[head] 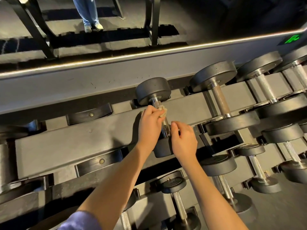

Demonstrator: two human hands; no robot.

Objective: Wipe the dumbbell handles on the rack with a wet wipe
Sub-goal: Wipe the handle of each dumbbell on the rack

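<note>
A black dumbbell (152, 90) with a chrome knurled handle (165, 125) lies in a cradle on the top shelf of the rack (83, 140). My left hand (149, 123) grips a crumpled pale wet wipe (162, 112) wrapped against the upper part of that handle. My right hand (183, 138) sits at the handle's lower end, over the near weight head, with fingers loosely curled beside the chrome; whether they touch it is unclear. The near head is mostly hidden under both hands.
More dumbbells fill the top shelf to the right, the nearest being a larger one (221, 100). Smaller dumbbells (219, 165) sit on the lower shelf. Empty cradles (89, 114) lie to the left. A mirror behind the rack reflects a standing person's legs (89, 14).
</note>
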